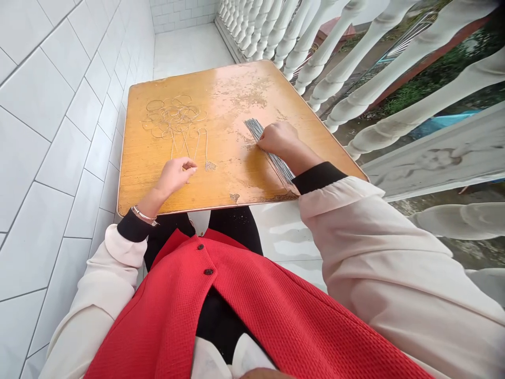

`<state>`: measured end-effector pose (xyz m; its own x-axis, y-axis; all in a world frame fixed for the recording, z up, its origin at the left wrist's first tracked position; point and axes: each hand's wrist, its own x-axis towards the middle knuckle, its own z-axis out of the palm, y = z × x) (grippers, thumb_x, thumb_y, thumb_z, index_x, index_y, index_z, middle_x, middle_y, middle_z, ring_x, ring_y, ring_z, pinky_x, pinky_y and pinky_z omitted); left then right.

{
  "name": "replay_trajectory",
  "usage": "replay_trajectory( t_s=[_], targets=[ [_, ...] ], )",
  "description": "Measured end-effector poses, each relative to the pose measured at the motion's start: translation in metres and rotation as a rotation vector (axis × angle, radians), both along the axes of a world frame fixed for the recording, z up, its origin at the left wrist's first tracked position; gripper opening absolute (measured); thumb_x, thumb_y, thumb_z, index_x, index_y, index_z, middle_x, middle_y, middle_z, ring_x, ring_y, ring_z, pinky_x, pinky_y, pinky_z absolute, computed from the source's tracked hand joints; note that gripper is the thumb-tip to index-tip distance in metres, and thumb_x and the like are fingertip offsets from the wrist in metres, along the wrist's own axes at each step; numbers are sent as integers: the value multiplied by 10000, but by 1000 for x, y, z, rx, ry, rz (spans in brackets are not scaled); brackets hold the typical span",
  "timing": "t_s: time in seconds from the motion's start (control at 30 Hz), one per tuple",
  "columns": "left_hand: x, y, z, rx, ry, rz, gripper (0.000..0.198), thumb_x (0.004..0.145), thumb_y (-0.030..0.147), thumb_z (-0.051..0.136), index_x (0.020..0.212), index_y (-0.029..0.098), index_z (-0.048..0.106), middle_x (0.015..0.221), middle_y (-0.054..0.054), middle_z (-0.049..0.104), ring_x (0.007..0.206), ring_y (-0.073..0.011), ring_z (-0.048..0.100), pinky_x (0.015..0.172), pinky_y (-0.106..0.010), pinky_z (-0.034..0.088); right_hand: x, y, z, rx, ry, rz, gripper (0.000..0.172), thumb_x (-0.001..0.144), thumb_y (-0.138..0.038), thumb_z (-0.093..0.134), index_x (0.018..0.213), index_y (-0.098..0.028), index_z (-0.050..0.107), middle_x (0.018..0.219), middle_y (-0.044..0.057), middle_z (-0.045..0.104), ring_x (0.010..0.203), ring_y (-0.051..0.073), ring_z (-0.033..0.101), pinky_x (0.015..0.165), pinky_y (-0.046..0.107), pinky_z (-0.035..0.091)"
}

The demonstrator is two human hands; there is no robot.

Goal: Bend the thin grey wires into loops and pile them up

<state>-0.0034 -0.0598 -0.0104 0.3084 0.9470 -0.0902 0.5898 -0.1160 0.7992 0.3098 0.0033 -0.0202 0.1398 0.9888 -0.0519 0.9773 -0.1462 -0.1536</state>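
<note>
1 wire bundle (253,127) lies under the right fingers (263,141) — grip unclear; left fingers (187,162) part-open, empty, near looped wires (178,113).

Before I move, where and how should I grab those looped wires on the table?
I'd pinch one straight stem of the looped wires, coming from the near side with your left hand: the stems point towards you, while the rest overlaps in a tangle beyond.

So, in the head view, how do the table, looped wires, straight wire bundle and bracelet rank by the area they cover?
Largest to smallest:
1. Table
2. Looped wires
3. Straight wire bundle, partly hidden by the right hand
4. Bracelet
</note>
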Motion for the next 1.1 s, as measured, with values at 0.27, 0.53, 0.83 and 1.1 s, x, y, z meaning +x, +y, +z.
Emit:
replay_trajectory(
  t_s=[0.27, 0.53, 0.83, 1.1],
  targets=[
    [-5, 7, -12, 17, -20, -50, 125, 883, 196, 637, 968, 138, 707, 970, -43, 755, 532, -33, 569, 585, -202, 463, -28, -14, 30, -228, -286, 22, 250, 841, -71, 644, 1062, -35, 755, 1087, 249, 732, 1087, 383, 694, 766, 361, 537],
    [-4, 5, -10, 20, 3, -47, 107, 884, 186, 630, 943, 147, 711, 957, -36, 762, 528, -34, 573, 605, -211, 467, -24, -32, 20, -194, -184, 112, 267, 836, -112, 586, 993, -13, 778, 960, 238, 739, 989, 339, 701, 756, 353, 481],
    [1, 6, -8, 7, 52, -92, 102, 888, 175, 616, 934, 137, 698, 972, -54, 777, 521, -34, 586, 567, -194, 448, -33, -57, 10, -162, -138, 126, 401, 753, -73, 587, 1105, -99, 778, 1167, 218, 739, 1075, 382, 685, 813, 412, 533],
    [1, 3, -4, -22, 70, -95, 121, 898, 170, 607, 958, 121, 699, 993, -70, 768, 546, -41, 591, 607, -211, 453, -26, -54, 18, -210, -145, 82, 467, 818, -75, 563, 1272, -38, 669, 1250, 258, 685, 1174, 397, 647, 903, 415, 516]
  ],
)
